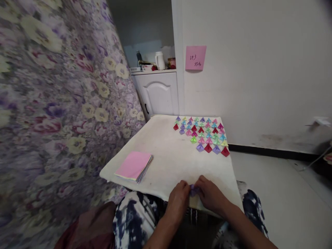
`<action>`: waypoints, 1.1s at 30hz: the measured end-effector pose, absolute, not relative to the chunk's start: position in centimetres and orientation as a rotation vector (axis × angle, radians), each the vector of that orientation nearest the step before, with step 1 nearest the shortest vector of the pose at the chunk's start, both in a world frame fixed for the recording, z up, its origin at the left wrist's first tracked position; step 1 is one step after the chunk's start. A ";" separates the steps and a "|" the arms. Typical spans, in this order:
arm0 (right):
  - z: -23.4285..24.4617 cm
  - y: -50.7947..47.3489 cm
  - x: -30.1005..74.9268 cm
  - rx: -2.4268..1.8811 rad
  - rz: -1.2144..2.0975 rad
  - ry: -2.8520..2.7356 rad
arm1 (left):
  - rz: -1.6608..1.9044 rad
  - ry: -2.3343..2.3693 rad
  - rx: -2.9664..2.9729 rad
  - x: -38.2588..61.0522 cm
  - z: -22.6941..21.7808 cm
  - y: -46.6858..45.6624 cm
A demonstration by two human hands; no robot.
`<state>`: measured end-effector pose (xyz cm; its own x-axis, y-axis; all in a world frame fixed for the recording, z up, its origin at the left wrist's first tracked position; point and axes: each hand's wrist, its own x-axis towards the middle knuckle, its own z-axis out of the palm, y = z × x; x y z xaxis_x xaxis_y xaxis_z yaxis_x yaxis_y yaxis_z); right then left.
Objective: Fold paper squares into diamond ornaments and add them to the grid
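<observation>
Between my two hands, close to the table's front edge, is a small piece of purple folded paper [193,190]. My left hand [180,195] pinches it from the left, and my right hand [209,193] grips its right side with bent fingers. Much of the paper is hidden behind the fingers. Farther back on the right lie rows of small folded paper pieces [208,148] in red, purple, green, pink, blue and yellow. A stack of square paper sheets [135,165], pink on top, rests at the table's left front.
The table [160,138] has a cream cover. A floral curtain [64,103] hangs along its left side. Behind it are a white cabinet [160,93], a shelf with a white jug [160,61], and a wall bearing a pink note [195,57] with handwriting.
</observation>
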<state>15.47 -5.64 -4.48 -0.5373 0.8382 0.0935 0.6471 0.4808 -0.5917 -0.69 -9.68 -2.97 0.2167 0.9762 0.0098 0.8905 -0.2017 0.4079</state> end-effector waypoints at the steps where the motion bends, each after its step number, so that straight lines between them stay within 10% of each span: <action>1: -4.4 -5.6 15.4 -1.240 0.718 -2.378 | 0.367 1.745 2.186 -0.7 -3.0 -9.6; 33: -6.2 -3.9 15.8 -1.167 0.835 -2.308 | 0.295 1.640 2.329 -2.4 -4.0 -8.3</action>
<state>15.76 -3.86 -6.17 -0.5591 0.8235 0.0967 0.5708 0.4668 -0.6754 -2.36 -8.25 -3.96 0.3359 0.9419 0.0072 0.8854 -0.3184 0.3386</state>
